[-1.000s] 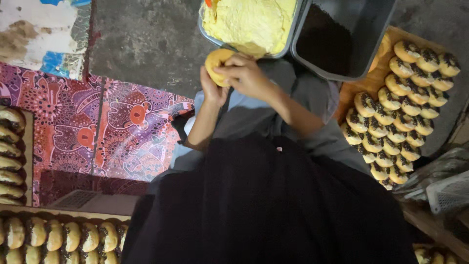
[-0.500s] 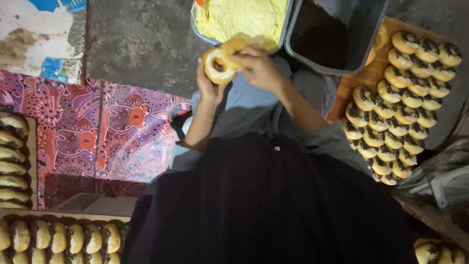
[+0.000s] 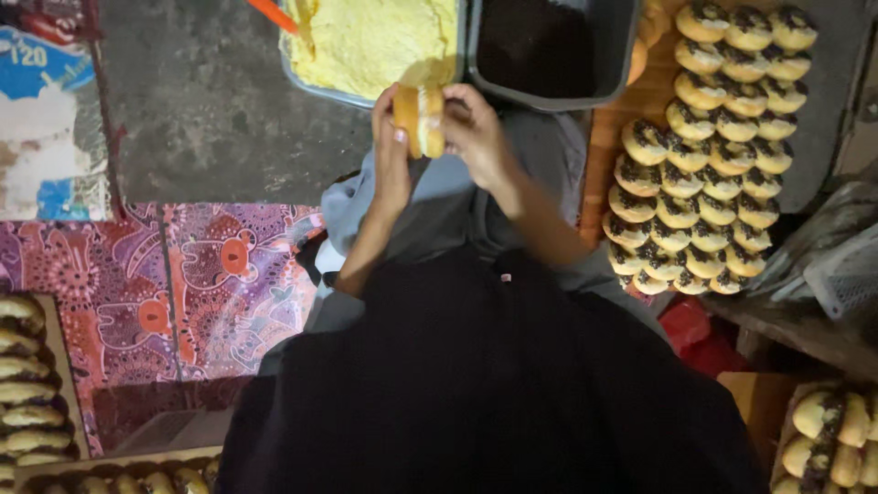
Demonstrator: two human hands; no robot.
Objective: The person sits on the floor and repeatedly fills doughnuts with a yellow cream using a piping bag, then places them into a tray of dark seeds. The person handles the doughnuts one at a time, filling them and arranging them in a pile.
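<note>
Since half a second earlier, the bun [image 3: 419,119] had turned in the hands: then its round face with a filled middle looked toward the camera, and now it stood on its edge, so that only the brown crust on both sides and a pale line of filling between them could be seen. It had also moved a little to the right, and it was now just in front of the tub of yellow cream [image 3: 380,41]. A full second earlier it was lower, and the hands were closed more around it.

From this I judged that the filling step for this bun was finished or nearly so, because the two halves were pressed together again.

Going from left to right: a patterned mat [image 3: 155,284] lay on the floor, and plain buns in a tray [image 3: 23,366] showed at the left edge. The left hand [image 3: 391,151] was pinching the bun from its left side, with the fingers straight along the crust. The right hand [image 3: 476,137] was holding it from the other side, with the fingers curled over the top. Behind them, the tub of yellow cream stood beside a dark tub of chocolate sprinkles [image 3: 540,46], the two touching. Further right, finished buns with dark topping [image 3: 704,174] lay in close rows on a wooden board [image 3: 604,155]. More topped buns [image 3: 828,439] were visible at the lower right corner.
</note>
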